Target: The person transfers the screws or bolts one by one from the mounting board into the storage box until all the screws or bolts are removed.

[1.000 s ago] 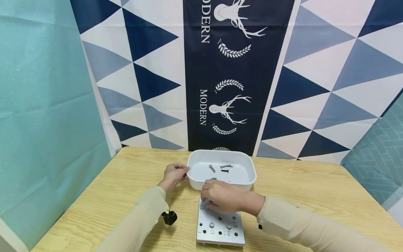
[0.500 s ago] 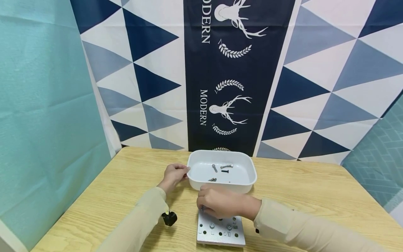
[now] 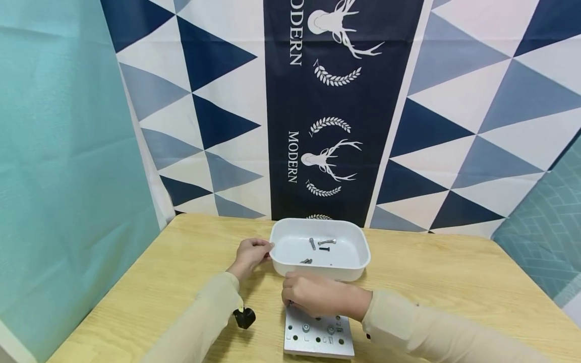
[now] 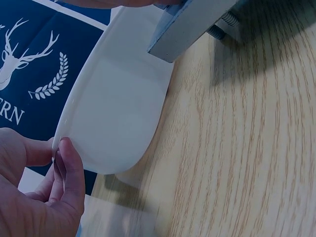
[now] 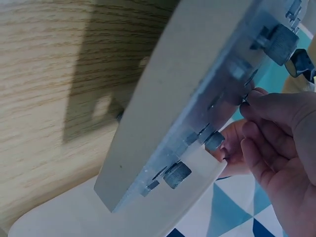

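Note:
My left hand [image 3: 250, 256] pinches the left rim of a white plastic tray [image 3: 317, 271] between thumb and fingers; the left wrist view shows this grip closely. My right hand [image 3: 313, 295] is over the far left part of a silver metal plate [image 3: 313, 345] with holes. In the right wrist view its thumb and forefinger pinch a small metal screw [image 5: 244, 99] against the plate's face; most of it is hidden by the fingertips. Socket-head bolts [image 5: 177, 174] stand in the plate. Threaded bolt ends [image 4: 229, 19] stick out beneath it.
Several loose bolts [image 3: 327, 242] lie in the tray, one of them a black screw [image 3: 324, 248]. The tray stands just beyond the plate on a wooden table [image 3: 190, 282]. A patterned cloth [image 3: 327, 101] hangs behind the table.
My right hand has moved slightly left and back toward me, off the tray's front edge. A bolt in the tray has rolled a little right. My left hand stays on the rim.

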The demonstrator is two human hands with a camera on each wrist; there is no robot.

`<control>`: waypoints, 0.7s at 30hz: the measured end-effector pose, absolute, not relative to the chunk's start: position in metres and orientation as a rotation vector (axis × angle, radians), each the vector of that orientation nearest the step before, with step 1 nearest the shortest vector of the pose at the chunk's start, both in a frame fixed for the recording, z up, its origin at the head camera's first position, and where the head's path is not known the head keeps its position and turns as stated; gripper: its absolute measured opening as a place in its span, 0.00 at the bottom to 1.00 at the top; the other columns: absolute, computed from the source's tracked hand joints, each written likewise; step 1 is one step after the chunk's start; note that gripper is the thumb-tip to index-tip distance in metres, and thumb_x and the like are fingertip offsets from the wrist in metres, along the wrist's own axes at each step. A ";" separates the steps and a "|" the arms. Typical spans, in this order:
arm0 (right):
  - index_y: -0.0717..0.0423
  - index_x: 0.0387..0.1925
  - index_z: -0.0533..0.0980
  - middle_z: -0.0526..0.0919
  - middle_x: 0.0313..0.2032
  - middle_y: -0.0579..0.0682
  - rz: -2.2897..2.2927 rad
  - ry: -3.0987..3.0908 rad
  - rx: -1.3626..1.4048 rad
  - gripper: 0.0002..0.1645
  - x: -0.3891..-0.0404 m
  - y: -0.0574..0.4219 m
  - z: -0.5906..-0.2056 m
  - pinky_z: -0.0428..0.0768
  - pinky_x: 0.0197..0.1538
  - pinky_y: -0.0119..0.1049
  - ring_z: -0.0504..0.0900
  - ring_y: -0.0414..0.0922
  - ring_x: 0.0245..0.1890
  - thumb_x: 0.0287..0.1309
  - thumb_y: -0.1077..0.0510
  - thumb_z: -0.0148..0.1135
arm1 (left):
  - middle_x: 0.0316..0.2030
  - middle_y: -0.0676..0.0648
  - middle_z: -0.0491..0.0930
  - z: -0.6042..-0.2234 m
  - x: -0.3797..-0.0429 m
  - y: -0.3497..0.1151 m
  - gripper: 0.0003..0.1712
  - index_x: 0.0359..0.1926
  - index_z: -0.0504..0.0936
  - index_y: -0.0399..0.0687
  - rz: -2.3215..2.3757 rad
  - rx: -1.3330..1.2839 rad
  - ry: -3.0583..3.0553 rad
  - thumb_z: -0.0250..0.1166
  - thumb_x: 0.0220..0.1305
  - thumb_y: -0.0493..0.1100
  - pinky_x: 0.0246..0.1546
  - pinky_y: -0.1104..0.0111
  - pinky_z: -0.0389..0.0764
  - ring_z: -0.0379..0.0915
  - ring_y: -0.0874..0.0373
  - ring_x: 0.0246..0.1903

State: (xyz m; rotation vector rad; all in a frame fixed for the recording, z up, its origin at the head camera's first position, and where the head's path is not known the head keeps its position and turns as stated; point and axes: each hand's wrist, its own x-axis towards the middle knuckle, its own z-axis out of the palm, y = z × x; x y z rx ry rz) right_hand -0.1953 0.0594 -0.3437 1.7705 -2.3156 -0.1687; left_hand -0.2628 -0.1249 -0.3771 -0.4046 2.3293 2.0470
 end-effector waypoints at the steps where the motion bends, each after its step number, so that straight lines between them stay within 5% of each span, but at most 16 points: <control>1: 0.45 0.32 0.81 0.81 0.30 0.37 -0.167 -2.310 1.774 0.04 -0.195 0.059 -0.344 0.74 0.40 0.19 0.74 0.32 0.34 0.57 0.59 0.63 | 0.33 0.44 0.78 -0.377 -0.262 -0.125 0.11 0.43 0.79 0.33 2.045 -0.402 2.328 0.63 0.64 0.38 0.35 0.71 0.85 0.75 0.62 0.27; 21: 0.45 0.31 0.79 0.80 0.29 0.36 -0.195 -2.150 1.781 0.04 -0.197 0.061 -0.349 0.72 0.40 0.24 0.72 0.34 0.32 0.55 0.59 0.63 | 0.34 0.43 0.79 -0.378 -0.259 -0.126 0.12 0.44 0.79 0.32 2.069 -0.390 2.320 0.63 0.64 0.37 0.33 0.73 0.84 0.76 0.62 0.27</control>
